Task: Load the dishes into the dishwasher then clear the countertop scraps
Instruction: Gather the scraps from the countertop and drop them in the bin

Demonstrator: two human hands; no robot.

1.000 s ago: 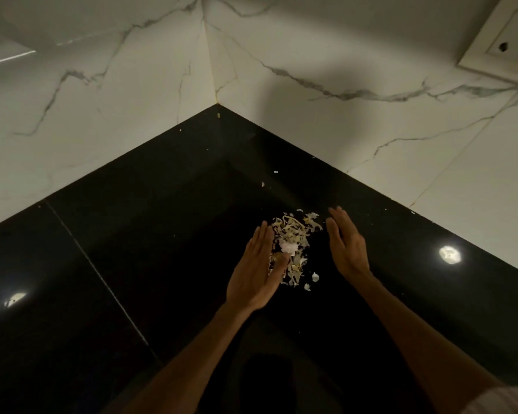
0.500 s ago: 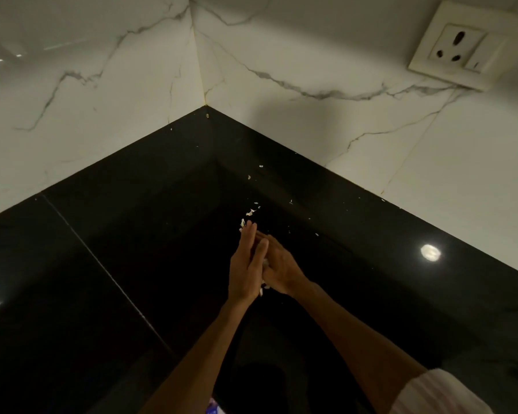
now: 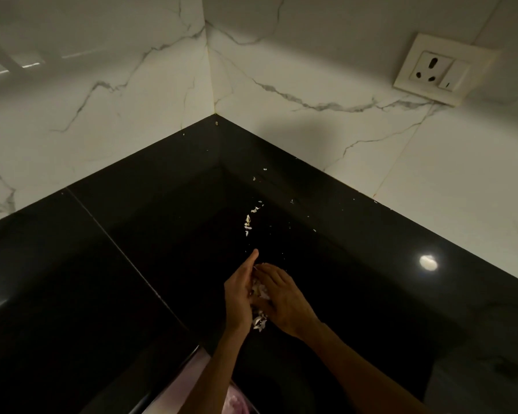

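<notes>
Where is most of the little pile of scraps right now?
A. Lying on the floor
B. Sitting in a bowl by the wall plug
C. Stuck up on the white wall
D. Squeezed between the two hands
D: the pale scraps show in the gap between the left hand and the right hand, which are pressed together above the black countertop; only a few small bits lie loose farther back.

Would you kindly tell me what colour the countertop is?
Glossy black countertop, seen in the head view, the only one given.
</notes>
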